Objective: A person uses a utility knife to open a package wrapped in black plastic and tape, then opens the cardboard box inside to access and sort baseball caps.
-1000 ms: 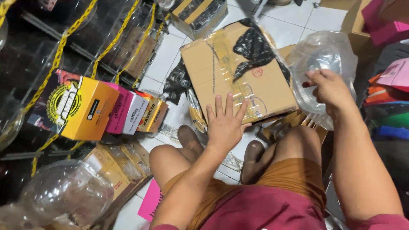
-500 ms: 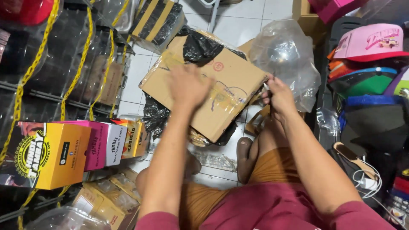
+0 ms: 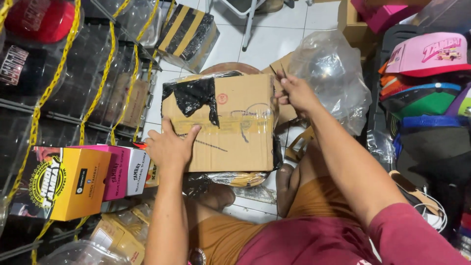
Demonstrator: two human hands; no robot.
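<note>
My left hand (image 3: 169,145) lies open, palm flat on the lower left corner of the cardboard box (image 3: 230,122). My right hand (image 3: 294,93) pinches the box's upper right edge, fingers closed on it. The box sits over my knees, above the tiled floor (image 3: 274,39), with torn black plastic (image 3: 194,95) stuck to its top. A clear plastic bag (image 3: 336,78) bulges just beyond my right hand; yellow and pink cartons (image 3: 83,179) stand at my left.

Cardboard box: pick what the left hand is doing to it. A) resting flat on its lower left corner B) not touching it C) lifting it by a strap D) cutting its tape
A: the left hand lies palm-down, fingers spread, on the lower left corner of the cardboard box.
</note>
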